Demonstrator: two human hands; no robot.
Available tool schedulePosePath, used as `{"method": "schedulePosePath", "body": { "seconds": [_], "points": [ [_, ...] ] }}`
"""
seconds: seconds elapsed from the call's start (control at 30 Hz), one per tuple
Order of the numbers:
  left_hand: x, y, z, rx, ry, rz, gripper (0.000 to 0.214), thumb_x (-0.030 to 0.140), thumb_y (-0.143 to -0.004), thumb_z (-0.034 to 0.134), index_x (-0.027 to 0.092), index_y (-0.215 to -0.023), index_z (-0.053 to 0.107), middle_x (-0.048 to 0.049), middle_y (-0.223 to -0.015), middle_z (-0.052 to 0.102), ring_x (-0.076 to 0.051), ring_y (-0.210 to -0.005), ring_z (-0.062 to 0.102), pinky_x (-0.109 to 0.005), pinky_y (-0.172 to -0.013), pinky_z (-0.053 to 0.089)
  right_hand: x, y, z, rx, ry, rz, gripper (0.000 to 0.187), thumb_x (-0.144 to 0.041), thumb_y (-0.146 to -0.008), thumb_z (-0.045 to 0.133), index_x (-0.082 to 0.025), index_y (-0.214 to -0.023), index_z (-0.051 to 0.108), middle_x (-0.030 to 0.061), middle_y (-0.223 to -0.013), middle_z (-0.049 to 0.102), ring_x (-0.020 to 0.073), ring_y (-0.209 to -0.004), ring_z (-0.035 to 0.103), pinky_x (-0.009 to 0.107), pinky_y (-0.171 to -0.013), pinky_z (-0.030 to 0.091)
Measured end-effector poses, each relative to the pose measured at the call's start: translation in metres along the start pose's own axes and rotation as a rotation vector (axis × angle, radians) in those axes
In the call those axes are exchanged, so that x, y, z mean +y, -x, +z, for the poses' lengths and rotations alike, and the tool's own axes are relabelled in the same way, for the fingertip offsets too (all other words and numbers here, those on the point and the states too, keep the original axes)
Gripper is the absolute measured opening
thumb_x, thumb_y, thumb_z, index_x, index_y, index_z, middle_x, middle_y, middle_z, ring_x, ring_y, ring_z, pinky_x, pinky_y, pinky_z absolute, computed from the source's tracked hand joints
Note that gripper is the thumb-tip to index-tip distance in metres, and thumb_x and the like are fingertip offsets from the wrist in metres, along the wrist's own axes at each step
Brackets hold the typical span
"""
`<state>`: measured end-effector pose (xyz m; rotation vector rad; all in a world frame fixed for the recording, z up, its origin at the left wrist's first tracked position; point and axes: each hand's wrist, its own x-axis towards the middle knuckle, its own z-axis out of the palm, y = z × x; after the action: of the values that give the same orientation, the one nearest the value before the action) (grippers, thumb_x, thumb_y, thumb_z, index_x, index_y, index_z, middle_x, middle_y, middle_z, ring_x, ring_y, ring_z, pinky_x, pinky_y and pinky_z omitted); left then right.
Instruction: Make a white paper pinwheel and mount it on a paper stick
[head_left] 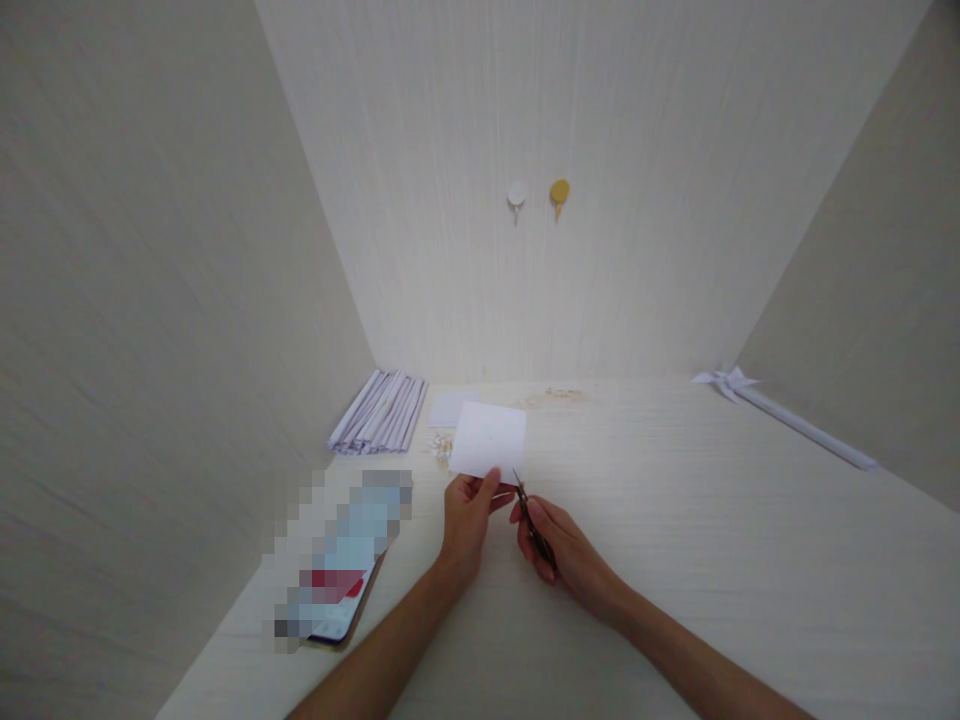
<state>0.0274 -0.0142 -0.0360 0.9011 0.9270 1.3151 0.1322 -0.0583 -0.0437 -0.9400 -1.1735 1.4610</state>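
My left hand [471,510] pinches the lower edge of a square sheet of white paper [487,435], with the thumb on top and the fingers beneath. The sheet is held a little above the table. In my right hand [555,545] is a dark-handled tool with a thin pointed blade [535,528], my fingers wrapped around its handle. Its tip points up and to the left, at the paper's lower right corner. Whether it has a second blade under the sheet is hidden. Behind the held sheet lies another piece of white paper [448,408].
Rolled paper tubes [381,412] lie bundled at the back left, near small pale scraps [441,447]. A phone [352,560], partly blurred out, is left of my arms. A paper stick with a bow-like end [802,428] rests by the right wall. Two hooks [517,195] hang on the back wall.
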Motion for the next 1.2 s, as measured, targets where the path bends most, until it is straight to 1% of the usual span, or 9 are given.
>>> {"method": "schedulePosePath", "body": {
  "seconds": [0.17, 0.6, 0.9, 1.2],
  "points": [
    [-0.0006, 0.0003, -0.0001, 0.010, -0.019, 0.004, 0.020, 0.028, -0.062, 0.060, 0.009, -0.066, 0.054, -0.0037, -0.060, 0.063, -0.012, -0.059, 0.060, -0.023, -0.058, 0.049, -0.0001, 0.0001, -0.0005, 0.009, 0.024, -0.002, 0.029, -0.042, -0.079, 0.033, -0.017, -0.072, 0.044, -0.0089, -0.041, 0.041, 0.0013, -0.025, 0.025, 0.013, -0.026, 0.017],
    [0.0012, 0.0017, 0.0014, 0.013, -0.041, 0.012, 0.019, 0.027, -0.062, 0.060, 0.009, -0.063, 0.054, -0.0039, -0.060, 0.063, -0.013, -0.058, 0.060, -0.023, -0.058, 0.049, 0.0022, -0.0015, 0.0001, 0.028, 0.043, 0.000, 0.030, -0.044, -0.078, 0.033, -0.017, -0.071, 0.044, -0.0089, -0.041, 0.040, 0.0016, -0.025, 0.026, 0.013, -0.025, 0.016],
    [0.0013, 0.0027, 0.0015, 0.018, -0.039, 0.004, 0.021, 0.028, -0.060, 0.061, 0.009, -0.064, 0.055, -0.0044, -0.059, 0.063, -0.014, -0.058, 0.060, -0.025, -0.058, 0.049, 0.0018, 0.0008, -0.0002, 0.052, 0.060, 0.019, 0.032, -0.046, -0.076, 0.034, -0.017, -0.069, 0.043, -0.0090, -0.040, 0.039, 0.0021, -0.027, 0.026, 0.014, -0.025, 0.017],
    [0.0015, 0.0030, 0.0016, 0.023, -0.039, -0.002, 0.022, 0.029, -0.059, 0.062, 0.009, -0.064, 0.055, -0.0044, -0.059, 0.063, -0.014, -0.058, 0.060, -0.026, -0.058, 0.050, -0.0004, 0.0019, 0.0015, 0.069, 0.098, 0.005, 0.032, -0.047, -0.076, 0.034, -0.017, -0.068, 0.043, -0.0088, -0.040, 0.036, 0.0029, -0.029, 0.024, 0.015, -0.027, 0.016]
  ]
}}
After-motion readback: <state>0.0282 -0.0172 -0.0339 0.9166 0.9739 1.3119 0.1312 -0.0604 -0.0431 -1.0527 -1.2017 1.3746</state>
